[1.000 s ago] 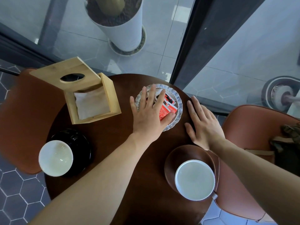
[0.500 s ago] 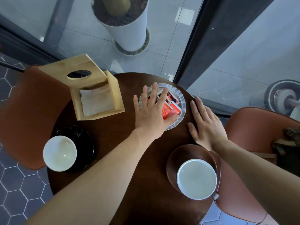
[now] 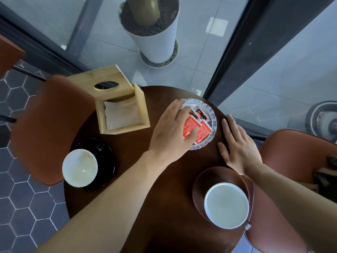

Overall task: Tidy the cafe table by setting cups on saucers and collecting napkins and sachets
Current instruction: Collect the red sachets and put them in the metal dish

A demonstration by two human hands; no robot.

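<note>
- Left hand [image 3: 170, 133] lies over the near-left part of the glass dish [image 3: 214, 121], fingers bent down onto the red sachets [image 3: 204, 131] inside; the thumb presses on a red packet. Whether the fingers actually pinch a sachet cannot be told, as the hand covers them.
- Right hand [image 3: 238, 147] rests flat on the table [image 3: 164, 189] just right of the dish, fingers straight and together, holding nothing.
- Sachets sit in the dish at the far right of the table: red ones, with some black-and-red ones and a white one behind.
- Napkins [image 3: 121, 115] are in the wooden box [image 3: 122, 105] at the far left of the table; its lid with an oval hole is tilted up on the back edge.
- White cup [image 3: 79, 168] stands on a black saucer [image 3: 106, 159] at the near left, set toward the saucer's near-left edge.
- Second white cup [image 3: 226, 205] stands on a brown saucer [image 3: 209, 178] at the near right, set toward its near edge.
- Brown chairs stand on either side, left chair [image 3: 45, 128] and right chair [image 3: 295, 152].
- White planter [image 3: 155, 33] stands behind the glass beyond the table.
</note>
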